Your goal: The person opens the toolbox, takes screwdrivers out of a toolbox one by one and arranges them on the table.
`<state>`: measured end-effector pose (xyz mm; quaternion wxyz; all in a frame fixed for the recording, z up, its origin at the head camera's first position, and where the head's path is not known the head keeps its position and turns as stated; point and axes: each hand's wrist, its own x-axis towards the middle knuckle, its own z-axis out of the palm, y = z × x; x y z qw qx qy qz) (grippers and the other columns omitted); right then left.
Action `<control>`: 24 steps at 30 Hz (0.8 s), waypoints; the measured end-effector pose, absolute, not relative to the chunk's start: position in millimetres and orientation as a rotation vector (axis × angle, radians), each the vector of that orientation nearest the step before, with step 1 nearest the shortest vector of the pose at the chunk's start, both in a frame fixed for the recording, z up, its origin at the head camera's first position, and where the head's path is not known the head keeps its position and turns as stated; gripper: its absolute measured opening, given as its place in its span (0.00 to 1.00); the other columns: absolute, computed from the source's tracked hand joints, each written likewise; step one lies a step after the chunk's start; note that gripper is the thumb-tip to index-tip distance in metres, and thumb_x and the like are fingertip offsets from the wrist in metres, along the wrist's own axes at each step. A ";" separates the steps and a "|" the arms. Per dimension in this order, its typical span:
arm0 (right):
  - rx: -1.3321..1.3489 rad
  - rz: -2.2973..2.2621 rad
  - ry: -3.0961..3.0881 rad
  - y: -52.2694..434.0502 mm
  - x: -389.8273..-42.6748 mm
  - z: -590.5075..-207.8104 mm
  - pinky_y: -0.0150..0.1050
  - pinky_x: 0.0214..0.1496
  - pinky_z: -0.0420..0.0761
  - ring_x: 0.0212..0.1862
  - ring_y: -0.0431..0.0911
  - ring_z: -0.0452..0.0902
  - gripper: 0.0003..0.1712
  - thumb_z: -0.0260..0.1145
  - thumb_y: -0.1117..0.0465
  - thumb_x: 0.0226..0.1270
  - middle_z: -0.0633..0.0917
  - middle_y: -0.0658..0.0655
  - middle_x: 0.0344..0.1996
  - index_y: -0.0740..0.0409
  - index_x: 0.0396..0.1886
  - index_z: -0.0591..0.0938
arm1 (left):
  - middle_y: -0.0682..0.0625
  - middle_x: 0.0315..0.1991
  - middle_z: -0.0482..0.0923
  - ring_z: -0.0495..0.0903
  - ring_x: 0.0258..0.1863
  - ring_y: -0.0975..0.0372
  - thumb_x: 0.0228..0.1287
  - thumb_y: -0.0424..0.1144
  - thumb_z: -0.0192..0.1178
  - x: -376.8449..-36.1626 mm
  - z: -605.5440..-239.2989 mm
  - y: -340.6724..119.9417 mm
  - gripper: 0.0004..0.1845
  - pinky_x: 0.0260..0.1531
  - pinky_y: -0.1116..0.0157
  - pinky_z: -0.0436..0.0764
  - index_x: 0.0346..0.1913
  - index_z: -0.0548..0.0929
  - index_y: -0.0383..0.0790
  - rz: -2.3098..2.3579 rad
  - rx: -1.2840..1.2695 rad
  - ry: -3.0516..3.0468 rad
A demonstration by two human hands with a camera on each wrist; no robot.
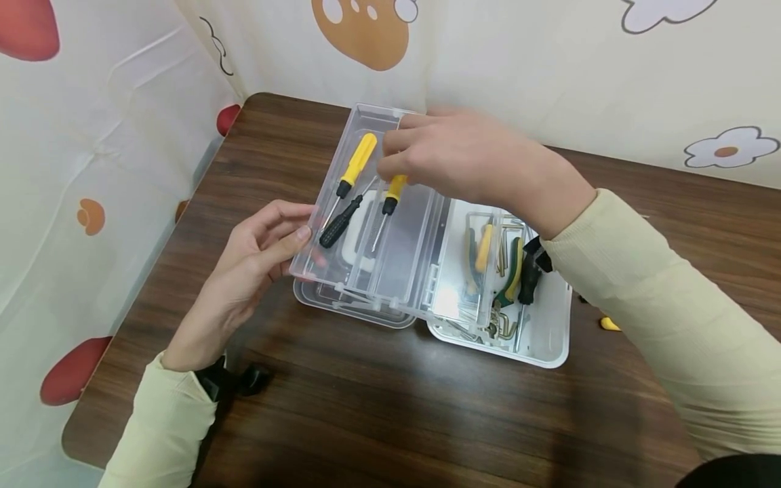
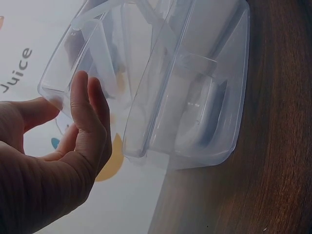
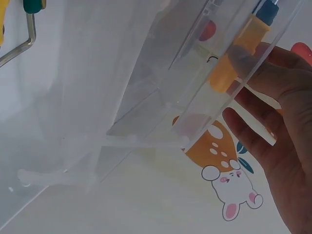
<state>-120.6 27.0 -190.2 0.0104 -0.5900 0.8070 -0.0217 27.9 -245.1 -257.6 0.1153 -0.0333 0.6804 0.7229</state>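
My left hand (image 1: pixel 244 264) pinches the left edge of a clear plastic tray (image 1: pixel 410 220), thumb on top and fingers beneath. Over the tray's far part, my right hand (image 1: pixel 470 159) grips a yellow-handled screwdriver (image 1: pixel 396 184) by its handle, with the shaft pointing toward the near side. The right wrist view shows the thumb on that yellow handle (image 3: pixel 222 73) through the clear wall. A second yellow-handled screwdriver (image 1: pixel 358 157) and a small black-handled screwdriver (image 1: pixel 340 224) lie in the tray's left compartment. Below is a clear lid (image 1: pixel 390 318).
Right of the tray, a white toolbox base (image 1: pixel 552 332) holds green-and-yellow pliers (image 1: pixel 512 271), a black-handled screwdriver (image 1: pixel 529 281) and several hex keys (image 1: pixel 506 330). A yellow item (image 1: pixel 609 324) lies on the wooden table (image 1: pixel 366 407) beyond it. A patterned curtain (image 1: pixel 518 61) hangs behind the table.
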 end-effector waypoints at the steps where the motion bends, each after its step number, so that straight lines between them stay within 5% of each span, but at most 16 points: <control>1: -1.846 -0.054 2.520 26.5 -120.3 -190.4 0.48 0.57 0.79 0.55 0.53 0.77 0.16 0.75 0.66 0.67 0.86 0.51 0.53 0.50 0.52 0.87 | 0.49 0.49 0.88 0.90 0.32 0.61 0.78 0.35 0.59 27.7 -257.8 -245.0 0.14 0.34 0.65 0.88 0.61 0.79 0.43 2.118 -0.095 1.995; 24: -1.885 -0.232 2.614 52.1 -112.8 -188.6 0.48 0.50 0.84 0.50 0.54 0.77 0.13 0.71 0.72 0.68 0.86 0.56 0.46 0.56 0.49 0.86 | 0.50 0.46 0.88 0.90 0.31 0.61 0.77 0.35 0.60 25.3 -258.2 -245.3 0.13 0.34 0.65 0.88 0.61 0.79 0.43 2.114 -0.101 1.996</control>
